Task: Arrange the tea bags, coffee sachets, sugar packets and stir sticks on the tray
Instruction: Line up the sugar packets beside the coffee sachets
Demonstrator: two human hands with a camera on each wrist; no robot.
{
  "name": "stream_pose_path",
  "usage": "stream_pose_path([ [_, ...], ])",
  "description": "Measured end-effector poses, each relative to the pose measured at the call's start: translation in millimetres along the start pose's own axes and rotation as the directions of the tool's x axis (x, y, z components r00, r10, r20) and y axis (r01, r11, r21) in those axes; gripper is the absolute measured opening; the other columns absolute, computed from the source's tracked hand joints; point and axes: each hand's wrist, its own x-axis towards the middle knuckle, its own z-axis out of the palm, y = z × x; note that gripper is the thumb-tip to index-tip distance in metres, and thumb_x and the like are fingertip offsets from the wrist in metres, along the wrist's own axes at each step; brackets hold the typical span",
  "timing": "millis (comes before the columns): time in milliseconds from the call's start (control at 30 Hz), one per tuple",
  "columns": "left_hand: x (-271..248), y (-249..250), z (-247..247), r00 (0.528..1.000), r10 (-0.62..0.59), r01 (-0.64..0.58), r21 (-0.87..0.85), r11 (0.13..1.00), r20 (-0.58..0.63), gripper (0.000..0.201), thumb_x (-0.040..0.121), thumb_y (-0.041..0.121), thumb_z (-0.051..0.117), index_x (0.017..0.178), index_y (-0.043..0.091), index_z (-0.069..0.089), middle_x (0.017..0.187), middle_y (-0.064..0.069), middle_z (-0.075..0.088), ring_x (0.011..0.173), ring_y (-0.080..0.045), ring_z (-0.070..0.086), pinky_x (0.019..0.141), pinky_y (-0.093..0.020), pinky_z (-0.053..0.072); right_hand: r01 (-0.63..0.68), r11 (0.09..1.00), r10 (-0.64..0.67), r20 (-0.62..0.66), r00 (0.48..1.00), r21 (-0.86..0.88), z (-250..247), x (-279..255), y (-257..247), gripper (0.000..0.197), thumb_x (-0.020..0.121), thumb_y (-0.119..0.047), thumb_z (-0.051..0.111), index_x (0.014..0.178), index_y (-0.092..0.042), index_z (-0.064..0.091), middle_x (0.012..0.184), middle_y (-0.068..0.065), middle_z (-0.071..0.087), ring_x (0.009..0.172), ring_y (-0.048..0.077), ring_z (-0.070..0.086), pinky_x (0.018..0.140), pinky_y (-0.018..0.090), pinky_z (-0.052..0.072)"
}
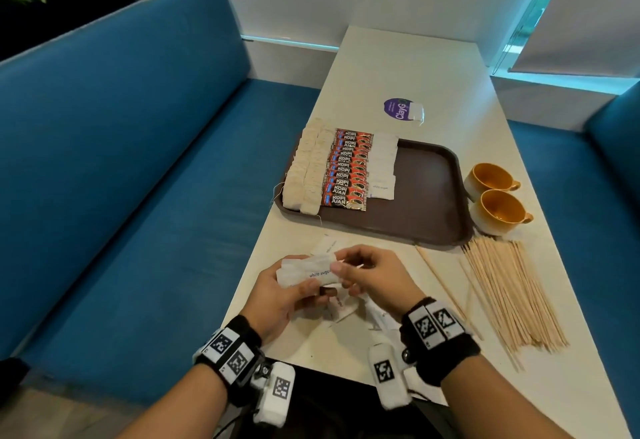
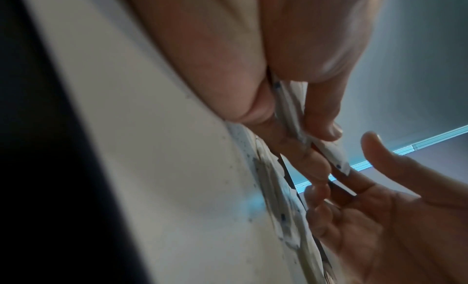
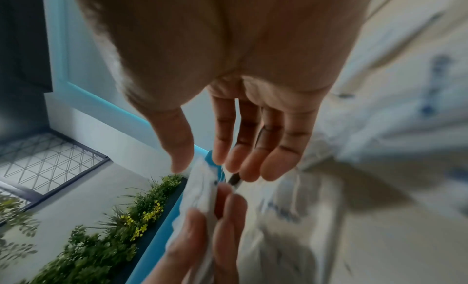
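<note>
My left hand (image 1: 304,288) grips a small stack of white sugar packets (image 1: 308,273) above the table's near edge; in the left wrist view the thumb and fingers pinch the stack (image 2: 291,116). My right hand (image 1: 346,279) hovers at the stack's right end with relaxed fingers (image 3: 225,148), holding nothing. The brown tray (image 1: 426,196) carries rows of tea bags (image 1: 306,170), red coffee sachets (image 1: 346,172) and sugar packets (image 1: 382,161) on its left half. A pile of wooden stir sticks (image 1: 512,293) lies on the table right of my hands.
More loose sugar packets (image 1: 346,308) lie on the table under my hands. Two orange cups (image 1: 498,211) stand right of the tray. A lone tea bag (image 1: 417,113) rests on a purple sticker (image 1: 396,107) beyond the tray. A blue bench (image 1: 138,179) runs along the left.
</note>
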Motion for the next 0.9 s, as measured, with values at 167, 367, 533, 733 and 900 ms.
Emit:
stream_pose_path([
  [167,-3.0,1.6,2.8,1.000,0.013,-0.012,0.049,0.999,-0.005,0.047,0.081,0.009,0.076,0.124,0.002,0.058,0.111,-0.029,0.072,0.088,-0.047,0.073,0.069,-0.045,0.065,-0.004,1.000,0.005,-0.032,0.999,0.031,4.5,-15.5,9.1,0.011,0.084,-0.008,0.081,0.095,-0.007,0.078,0.085,0.015,0.076,0.066,0.024,0.068,0.063,0.034,0.058],
  [367,2.3,-4.6,-7.7,0.999,-0.014,0.014,0.000,1.000,0.052,0.035,0.100,0.006,0.057,0.134,0.008,0.051,0.124,-0.028,0.069,0.113,-0.053,0.066,0.082,-0.048,0.059,0.012,0.991,-0.059,-0.365,0.929,-0.130,-6.5,-9.1,4.8,0.012,0.081,-0.007,0.080,0.083,-0.017,0.073,0.071,0.000,0.071,0.063,0.015,0.066,0.067,0.037,0.062],
  [533,1.9,-3.0,-7.1,0.995,-0.017,0.021,-0.045,0.999,0.094,0.052,0.083,0.007,0.068,0.133,0.005,0.054,0.120,-0.025,0.070,0.105,-0.039,0.071,0.090,-0.046,0.060,0.044,0.957,-0.107,-0.209,0.972,-0.288,32.2,-16.5,7.1,0.008,0.083,-0.021,0.079,0.088,-0.025,0.075,0.072,-0.007,0.070,0.062,-0.001,0.062,0.064,0.018,0.052],
  [733,3.5,-6.9,-10.4,0.996,-0.002,0.005,-0.038,0.999,0.089,0.058,0.078,-0.004,0.079,0.132,0.006,0.058,0.120,-0.035,0.065,0.102,-0.045,0.067,0.089,-0.054,0.057,0.055,0.947,-0.098,-0.123,0.988,-0.315,43.5,-15.5,9.7,0.019,0.092,-0.015,0.067,0.101,-0.024,0.081,0.096,-0.010,0.075,0.089,0.000,0.067,0.079,0.011,0.049],
  [900,6.1,-6.8,-9.1,0.999,0.002,0.000,-0.029,1.000,0.052,0.045,0.080,-0.016,0.072,0.121,0.001,0.063,0.118,-0.035,0.066,0.100,-0.051,0.068,0.075,-0.058,0.062,0.094,0.969,-0.135,-0.172,0.976,-0.227,22.8,-15.3,6.9,0.020,0.090,-0.012,0.071,0.090,-0.029,0.081,0.091,-0.009,0.076,0.081,0.008,0.069,0.074,0.018,0.054],
])
